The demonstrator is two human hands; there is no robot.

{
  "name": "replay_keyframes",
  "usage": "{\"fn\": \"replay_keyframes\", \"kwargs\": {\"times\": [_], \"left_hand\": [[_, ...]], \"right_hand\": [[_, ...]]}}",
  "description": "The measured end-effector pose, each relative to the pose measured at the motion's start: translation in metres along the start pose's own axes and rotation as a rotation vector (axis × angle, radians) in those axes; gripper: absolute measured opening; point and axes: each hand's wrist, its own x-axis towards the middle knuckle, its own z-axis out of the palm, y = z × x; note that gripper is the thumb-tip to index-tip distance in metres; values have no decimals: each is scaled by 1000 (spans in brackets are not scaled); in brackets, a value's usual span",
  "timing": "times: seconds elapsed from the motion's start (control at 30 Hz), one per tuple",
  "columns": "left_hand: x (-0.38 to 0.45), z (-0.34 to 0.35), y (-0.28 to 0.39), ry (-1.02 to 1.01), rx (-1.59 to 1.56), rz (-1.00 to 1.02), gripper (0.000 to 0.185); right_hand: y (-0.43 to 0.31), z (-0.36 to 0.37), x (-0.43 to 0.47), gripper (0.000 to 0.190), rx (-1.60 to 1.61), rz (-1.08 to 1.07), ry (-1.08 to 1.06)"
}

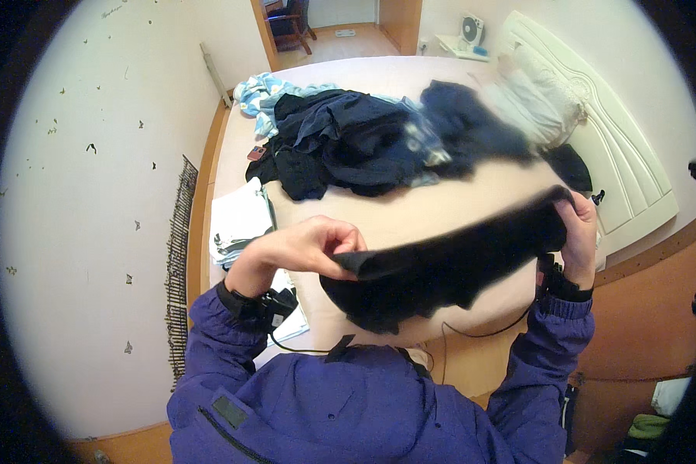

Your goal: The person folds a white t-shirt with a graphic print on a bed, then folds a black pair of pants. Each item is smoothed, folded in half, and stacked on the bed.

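A black garment (pixel 441 272) hangs stretched between my two hands, above the near part of the bed (pixel 394 223). My left hand (pixel 316 246) pinches one end of its upper edge between thumb and fingers. At the other end, my right hand (pixel 578 235) grips the opposite corner, slightly higher. The cloth droops below that edge in uneven folds, and its exact kind cannot be made out. Beyond it on the mattress lies a heap of dark clothes (pixel 348 139).
A folded white stack (pixel 240 214) lies at the bed's left side. Light blue patterned cloth (pixel 261 98) sits behind the dark heap, near a small red object (pixel 256 153). A white pillow (pixel 539 98) leans on the headboard (pixel 615 145). A cable (pixel 481 335) runs between my wrists.
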Motion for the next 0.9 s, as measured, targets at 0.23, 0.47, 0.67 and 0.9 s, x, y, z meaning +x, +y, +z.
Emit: {"fn": "replay_keyframes", "kwargs": {"times": [0.23,0.47,0.67,0.9], "left_hand": [[3,18,-2,5,-142,16,32],[-2,21,-7,-121,-154,-60,33],[-9,15,-15,-63,-220,0,24],[-12,11,-14,-65,-119,76,12]], "right_hand": [[-9,1,-12,20,-3,-86,67],[-18,5,-19,21,17,-114,46],[-18,3,-23,21,4,-143,71],[-19,-2,-28,22,-105,-193,-79]]}}
